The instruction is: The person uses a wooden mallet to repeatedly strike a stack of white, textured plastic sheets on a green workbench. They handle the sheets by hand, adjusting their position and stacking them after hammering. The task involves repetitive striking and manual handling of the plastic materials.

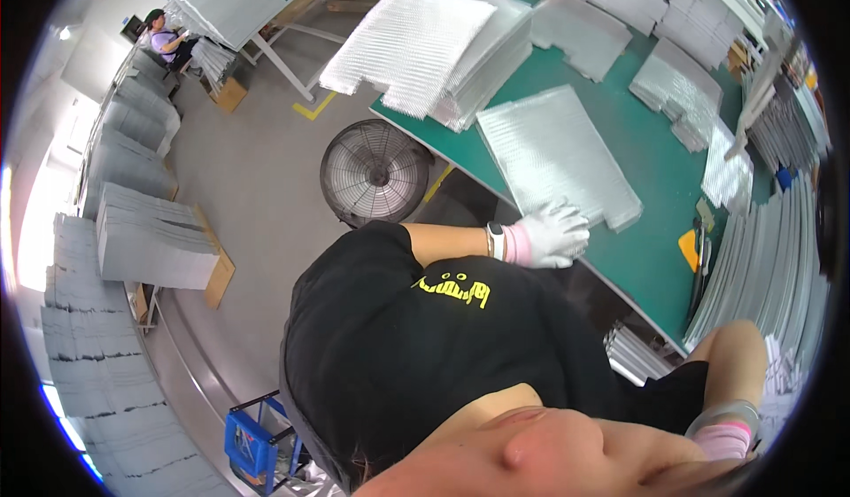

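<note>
My left hand [551, 234], in a white glove with a pink cuff, rests on the near edge of a stack of silvery foil bubble sheets [560, 151]. Its fingers are stretched out and lie flat, with nothing gripped. The stack lies at the front edge of a green-topped table [642, 271]. My right forearm bends up at the lower right, where a pink glove cuff [724, 442] shows at the wrist. The right hand itself is out of the picture.
A taller pile of foil sheets [416, 50] stands at the table's far left; smaller sheets [677, 89] lie at the back. An orange-handled tool [689, 251] is near grey sheets [761, 271] on the right. A floor fan [376, 175] stands left of the table. A person [164, 41] sits far off.
</note>
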Motion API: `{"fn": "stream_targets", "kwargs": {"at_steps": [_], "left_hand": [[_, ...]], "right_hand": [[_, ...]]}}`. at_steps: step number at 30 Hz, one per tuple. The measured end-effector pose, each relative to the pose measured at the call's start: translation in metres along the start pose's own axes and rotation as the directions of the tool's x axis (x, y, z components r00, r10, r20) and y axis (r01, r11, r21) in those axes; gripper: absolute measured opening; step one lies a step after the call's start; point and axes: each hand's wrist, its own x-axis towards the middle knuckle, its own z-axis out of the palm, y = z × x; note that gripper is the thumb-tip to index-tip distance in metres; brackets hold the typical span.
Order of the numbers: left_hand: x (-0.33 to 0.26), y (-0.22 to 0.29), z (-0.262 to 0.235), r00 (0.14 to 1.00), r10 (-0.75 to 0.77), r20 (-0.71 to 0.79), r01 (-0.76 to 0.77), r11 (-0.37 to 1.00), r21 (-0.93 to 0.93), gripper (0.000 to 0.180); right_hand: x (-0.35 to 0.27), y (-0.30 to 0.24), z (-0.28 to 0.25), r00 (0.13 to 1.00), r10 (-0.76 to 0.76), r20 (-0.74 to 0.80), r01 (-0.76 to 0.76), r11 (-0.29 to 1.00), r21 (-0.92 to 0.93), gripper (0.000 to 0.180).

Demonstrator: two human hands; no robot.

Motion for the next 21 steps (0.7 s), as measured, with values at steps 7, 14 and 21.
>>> {"fn": "stream_targets", "kwargs": {"at_steps": [7,14,21], "left_hand": [[-0.024,-0.005,-0.003,0.998,0.064,0.024,-0.067,0.991,0.120,0.062],[-0.038,-0.016,0.001,0.988,0.140,-0.070,-0.137,0.989,0.047,0.038],[-0.042,-0.017,0.004,0.963,0.152,-0.223,-0.152,0.988,0.016,0.025]], "right_hand": [[0.002,-0.049,0.005,0.998,-0.048,-0.049,0.047,0.999,-0.018,0.053],[-0.002,-0.068,0.006,0.992,-0.050,-0.115,0.045,0.998,-0.046,0.049],[0.003,-0.067,0.012,0.986,-0.061,-0.155,0.052,0.997,-0.063,0.045]]}}
